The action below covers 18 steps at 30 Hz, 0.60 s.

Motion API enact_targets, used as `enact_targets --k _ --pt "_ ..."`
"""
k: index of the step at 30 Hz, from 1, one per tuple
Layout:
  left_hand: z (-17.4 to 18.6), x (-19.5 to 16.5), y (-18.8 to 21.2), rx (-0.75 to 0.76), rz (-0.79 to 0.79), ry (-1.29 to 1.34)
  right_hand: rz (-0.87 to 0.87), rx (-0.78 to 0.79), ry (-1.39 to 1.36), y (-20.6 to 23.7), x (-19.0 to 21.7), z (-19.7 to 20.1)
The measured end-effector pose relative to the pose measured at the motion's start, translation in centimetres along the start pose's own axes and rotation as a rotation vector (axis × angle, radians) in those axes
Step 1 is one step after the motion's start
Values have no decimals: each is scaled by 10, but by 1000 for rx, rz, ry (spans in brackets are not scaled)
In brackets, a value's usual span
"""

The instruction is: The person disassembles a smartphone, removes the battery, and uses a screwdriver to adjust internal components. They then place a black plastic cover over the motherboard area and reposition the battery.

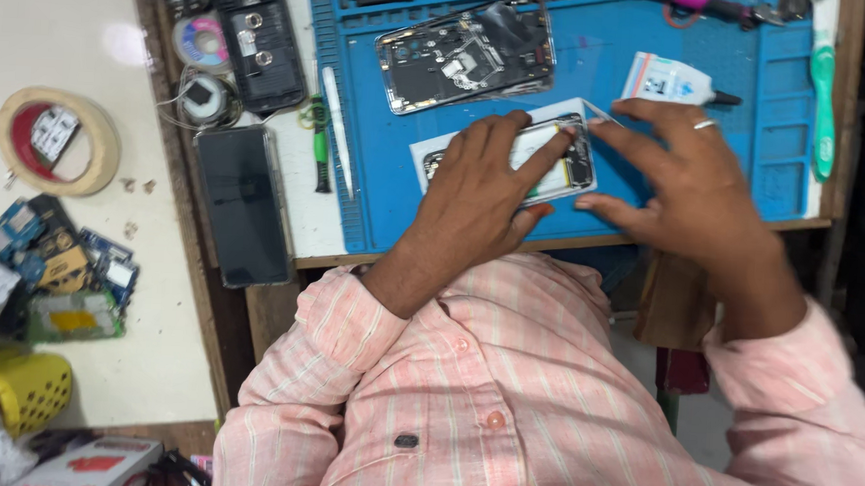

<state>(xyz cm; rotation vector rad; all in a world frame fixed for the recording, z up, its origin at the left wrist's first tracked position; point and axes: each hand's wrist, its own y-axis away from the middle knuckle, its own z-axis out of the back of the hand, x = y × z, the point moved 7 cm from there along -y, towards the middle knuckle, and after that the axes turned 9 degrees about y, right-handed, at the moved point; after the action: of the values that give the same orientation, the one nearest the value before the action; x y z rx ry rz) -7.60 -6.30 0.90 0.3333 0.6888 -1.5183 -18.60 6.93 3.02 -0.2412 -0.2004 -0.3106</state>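
Blue mat (pixel 644 165) on wooden bench (pixel 252 303); pale counter (pixel 58 46) alongside.

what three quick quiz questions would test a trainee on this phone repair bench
1. True or false: both hands rest on the opened phone on the blue mat.
2. Which hand wears a ring? A left hand B right hand
3. What lies beyond the right hand's fingers?

Key: 1 true; 2 B; 3 a small white glue tube with a black nozzle.
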Motion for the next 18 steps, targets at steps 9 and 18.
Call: enact_targets --k 9,18 --pt "65 24 57 -110 188 108 259 -70 -76 -88 3 5" --pt "78 59 87 -142 186 179 279 25 -36 -143 33 -32"
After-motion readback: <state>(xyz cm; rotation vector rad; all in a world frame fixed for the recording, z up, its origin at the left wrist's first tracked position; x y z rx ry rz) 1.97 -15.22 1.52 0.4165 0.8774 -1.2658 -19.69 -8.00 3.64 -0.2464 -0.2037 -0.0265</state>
